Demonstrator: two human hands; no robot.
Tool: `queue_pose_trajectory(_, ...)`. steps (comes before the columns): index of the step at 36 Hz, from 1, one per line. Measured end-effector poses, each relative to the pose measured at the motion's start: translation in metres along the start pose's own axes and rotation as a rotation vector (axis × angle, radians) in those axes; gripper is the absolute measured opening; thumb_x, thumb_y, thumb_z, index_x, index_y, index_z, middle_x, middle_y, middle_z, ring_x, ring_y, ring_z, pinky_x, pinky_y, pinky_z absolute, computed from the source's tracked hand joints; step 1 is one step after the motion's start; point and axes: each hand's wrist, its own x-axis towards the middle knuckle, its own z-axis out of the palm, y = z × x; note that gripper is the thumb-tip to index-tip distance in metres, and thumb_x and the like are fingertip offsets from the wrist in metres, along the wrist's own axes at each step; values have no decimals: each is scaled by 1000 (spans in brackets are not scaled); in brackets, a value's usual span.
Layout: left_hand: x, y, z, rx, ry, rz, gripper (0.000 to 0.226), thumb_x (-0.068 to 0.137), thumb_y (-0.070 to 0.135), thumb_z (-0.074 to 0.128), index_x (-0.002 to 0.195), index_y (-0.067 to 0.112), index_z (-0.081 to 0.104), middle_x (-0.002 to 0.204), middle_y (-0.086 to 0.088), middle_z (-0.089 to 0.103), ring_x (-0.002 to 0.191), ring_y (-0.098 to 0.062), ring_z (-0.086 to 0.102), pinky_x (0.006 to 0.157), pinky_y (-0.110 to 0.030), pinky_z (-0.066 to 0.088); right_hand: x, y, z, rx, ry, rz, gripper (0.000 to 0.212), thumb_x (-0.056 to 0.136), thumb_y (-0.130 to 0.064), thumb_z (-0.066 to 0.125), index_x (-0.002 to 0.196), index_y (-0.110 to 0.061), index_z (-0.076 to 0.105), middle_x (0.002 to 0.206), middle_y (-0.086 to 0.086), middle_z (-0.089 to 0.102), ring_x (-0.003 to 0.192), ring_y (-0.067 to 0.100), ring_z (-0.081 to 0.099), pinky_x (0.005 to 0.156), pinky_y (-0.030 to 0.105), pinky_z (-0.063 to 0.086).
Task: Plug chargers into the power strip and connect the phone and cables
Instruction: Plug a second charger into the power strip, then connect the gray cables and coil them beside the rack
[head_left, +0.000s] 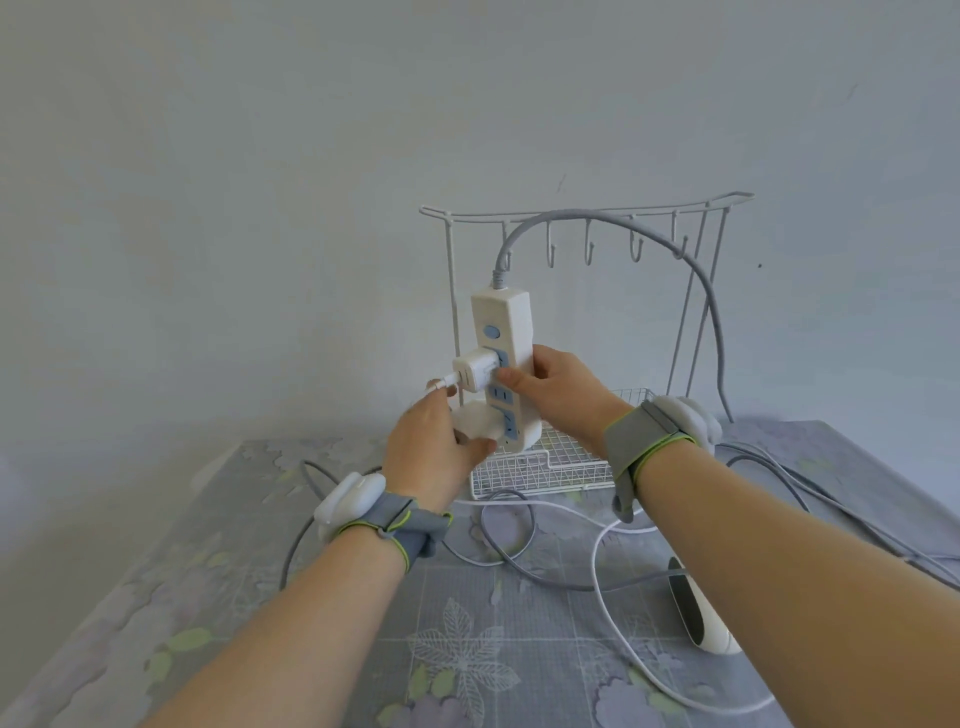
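A wire rack (561, 462) stood close behind your hands, and loose cables (506, 551) sprawled across the desk (260, 597). Your right hand (566, 395) held the power strip (506, 317) upright above the desk, fingers wrapped round it. Your left hand (431, 441) fingers pinched the cable plug (444, 384) at the charger (475, 374) seated in the strip.

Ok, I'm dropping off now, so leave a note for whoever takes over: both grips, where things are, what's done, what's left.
Right grip: holds the power strip upright above the table.
Left grip: pinches the white cable plug at the charger's port; seated or not, cannot tell.
Done: that charger sits in the strip's upper socket.
Left: two lower sockets show free; the white device lies on the table by the right forearm, partly hidden, hookup unclear; loose cables lie beside it.
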Motion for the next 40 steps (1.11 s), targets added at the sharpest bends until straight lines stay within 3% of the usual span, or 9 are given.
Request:
queue_pose_trajectory(6,-12,-5,1,191,-87,-66,60,86,21,61,139,10,35,126,-9,59,113,-29,58,88,-35,46,0,11,6,-107,75,-33,35,92,-33,59,103,-1,60,86,12,64,76,26,56,71,38,48)
queue_pose_trajectory(12,-18,-18,-13,187,-3,-53,34,84,13,59,117,18,64,102,-5,72,99,-26,65,84,-34,51,-3,11,4,-209,137,9,32,88,-41,62,92,-10,64,85,6,66,76,23,59,66,31,47)
queue_pose_trajectory(17,-31,-19,-27,37,46,-87,16,75,14,66,86,23,73,83,5,74,83,-17,68,73,-25,51,-17,12,4,-335,179,106,43,87,-44,61,115,-11,60,106,7,67,93,26,64,80,36,53)
queue_pose_trajectory(21,-45,-25,-46,1,150,-135,12,75,13,65,73,23,72,73,4,73,76,-18,68,68,-23,50,-34,11,2,-329,237,135,18,87,-25,58,95,-12,67,93,6,72,86,27,68,79,40,56)
queue_pose_trajectory(23,-48,-30,-50,-9,177,-151,11,74,14,65,71,23,72,70,4,73,76,-20,69,70,-27,53,-40,13,4,-241,192,164,16,86,-14,56,77,-13,68,78,9,74,74,26,70,74,43,60)
queue_pose_trajectory(27,-54,-40,-54,69,145,-208,8,76,27,63,79,27,71,80,9,72,74,-20,68,70,-30,56,-54,13,16,-42,-33,231,15,90,-5,56,81,-2,68,73,15,70,56,20,62,63,33,60)
queue_pose_trajectory(32,-62,-51,-62,169,-97,-220,10,81,37,64,84,28,69,91,5,72,89,-21,66,76,-31,54,-65,4,30,-13,-182,246,16,91,-4,54,89,1,68,73,12,69,56,18,63,58,26,58)
queue_pose_trajectory(35,-64,-49,-65,143,-114,-192,17,81,38,66,69,26,65,80,2,71,84,-23,67,75,-32,55,-66,-3,35,-10,-204,252,21,91,-1,49,95,4,69,78,14,69,58,18,63,60,26,58)
queue_pose_trajectory(40,-69,-46,-73,92,-42,-139,17,85,34,64,86,22,75,86,1,73,87,-21,66,74,-27,50,-70,-14,45,-16,-211,241,27,90,4,44,97,5,69,77,12,68,59,17,62,61,26,57)
